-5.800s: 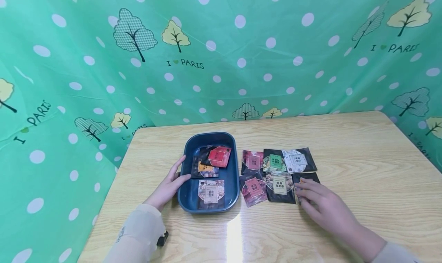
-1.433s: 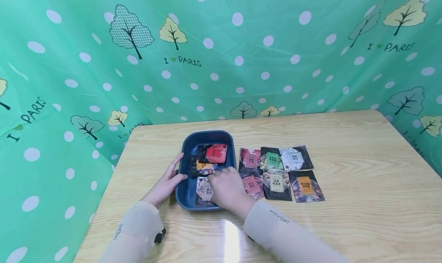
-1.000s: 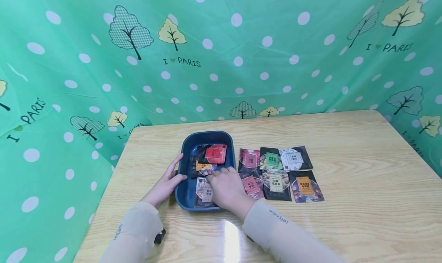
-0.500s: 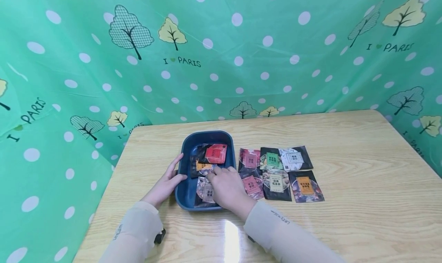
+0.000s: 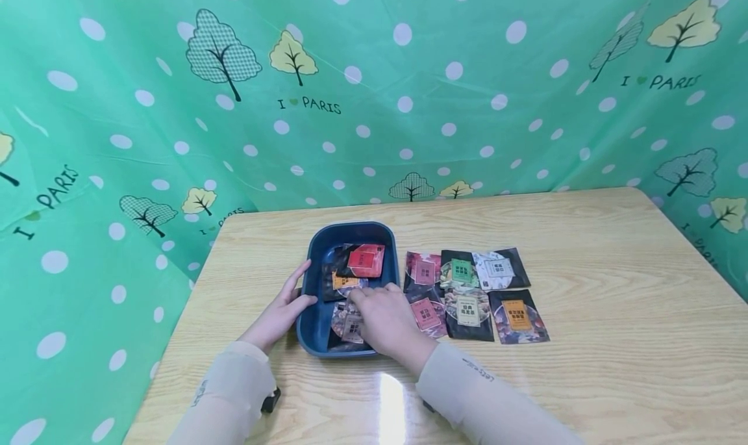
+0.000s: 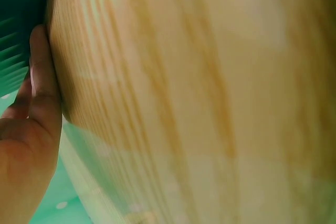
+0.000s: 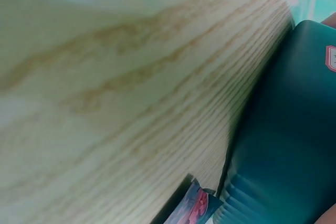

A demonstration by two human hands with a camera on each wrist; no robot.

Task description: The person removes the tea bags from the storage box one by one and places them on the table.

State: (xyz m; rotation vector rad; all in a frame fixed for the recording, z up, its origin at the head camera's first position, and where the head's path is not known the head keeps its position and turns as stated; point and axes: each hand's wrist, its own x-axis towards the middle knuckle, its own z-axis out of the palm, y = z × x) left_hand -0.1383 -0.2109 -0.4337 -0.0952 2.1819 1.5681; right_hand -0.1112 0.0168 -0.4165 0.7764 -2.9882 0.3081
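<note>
Your left hand (image 5: 280, 312) rests against the left side of the blue bin (image 5: 314, 328), thumb and forefinger spread apart. Your right hand (image 5: 388, 318) reaches inside, fingers bent over the dark packet (image 5: 349, 329) at the near end; their tips are hidden, so you cannot tell whether they pinch it. Farther back in the bin, a red packet (image 5: 368, 260) overlaps an orange-labelled packet (image 5: 343, 281). Six more packets (image 5: 469, 314) lie in two rows on the desk (image 5: 613, 289), right of the bin.
</note>
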